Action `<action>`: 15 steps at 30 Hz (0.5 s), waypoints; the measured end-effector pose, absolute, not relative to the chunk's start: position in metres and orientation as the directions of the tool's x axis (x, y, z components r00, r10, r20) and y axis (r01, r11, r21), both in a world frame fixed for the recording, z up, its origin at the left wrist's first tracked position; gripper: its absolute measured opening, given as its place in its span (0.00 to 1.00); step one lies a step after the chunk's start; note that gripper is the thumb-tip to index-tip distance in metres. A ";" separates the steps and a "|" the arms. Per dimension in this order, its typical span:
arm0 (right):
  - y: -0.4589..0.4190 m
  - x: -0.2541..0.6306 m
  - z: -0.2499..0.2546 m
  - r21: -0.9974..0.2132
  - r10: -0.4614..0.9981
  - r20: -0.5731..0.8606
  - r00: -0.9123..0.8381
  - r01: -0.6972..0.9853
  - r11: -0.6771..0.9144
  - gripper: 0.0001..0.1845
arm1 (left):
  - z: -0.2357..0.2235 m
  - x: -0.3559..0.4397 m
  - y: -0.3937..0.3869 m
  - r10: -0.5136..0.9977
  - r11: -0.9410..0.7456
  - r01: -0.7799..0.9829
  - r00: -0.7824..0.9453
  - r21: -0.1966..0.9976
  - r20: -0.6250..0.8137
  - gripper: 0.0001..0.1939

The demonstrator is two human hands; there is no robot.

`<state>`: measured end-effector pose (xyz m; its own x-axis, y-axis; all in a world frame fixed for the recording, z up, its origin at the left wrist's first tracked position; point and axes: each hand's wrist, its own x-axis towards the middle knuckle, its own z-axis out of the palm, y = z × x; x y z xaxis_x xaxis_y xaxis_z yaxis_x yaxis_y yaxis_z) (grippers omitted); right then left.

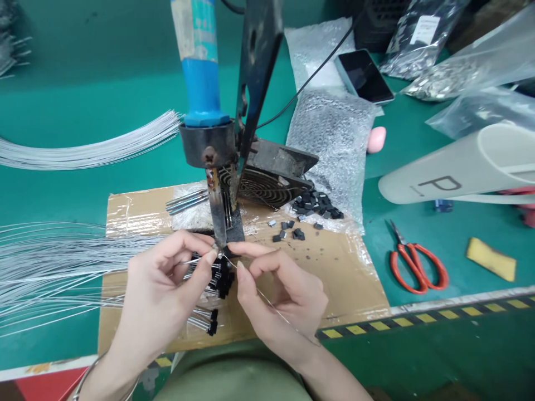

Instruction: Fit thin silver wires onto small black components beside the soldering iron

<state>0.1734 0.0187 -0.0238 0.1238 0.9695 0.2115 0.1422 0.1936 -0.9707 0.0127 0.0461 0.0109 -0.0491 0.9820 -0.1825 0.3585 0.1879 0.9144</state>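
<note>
At centre frame the left hand (167,278) pinches thin wires (54,273) fanning off to the left; the right hand (280,289) pinches a solder strand (271,303). Both meet just under the soldering iron tip (218,223), so fingertips could get burned, or the small black parts (223,281) between the hands could slip.

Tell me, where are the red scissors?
The red-handled metal scissors lie on the green table, on the right of the head view, between the cardboard sheet and a yellow sponge.

A large dark letter "P" stands on the white tube (460,167) at right.
</note>
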 end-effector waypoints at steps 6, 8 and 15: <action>0.018 0.174 -0.025 -0.972 0.971 0.209 0.119 0.135 0.193 0.12 | 0.011 0.013 0.049 0.980 0.197 0.350 -0.054 0.916 -0.190 0.05; 0.019 0.174 -0.025 -0.973 0.971 0.205 0.122 0.137 0.188 0.11 | 0.011 0.014 0.049 0.981 0.195 0.348 -0.053 0.917 -0.189 0.05; 0.020 0.172 -0.022 -0.969 0.967 0.213 0.141 0.157 0.191 0.11 | 0.012 0.014 0.046 0.981 0.192 0.373 -0.056 0.908 -0.185 0.04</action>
<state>0.1719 0.0203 -0.0219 0.1411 0.9668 0.2131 0.1570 0.1907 -0.9690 0.0141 0.0461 0.0124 -0.0565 0.9812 -0.1847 0.3734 0.1923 0.9075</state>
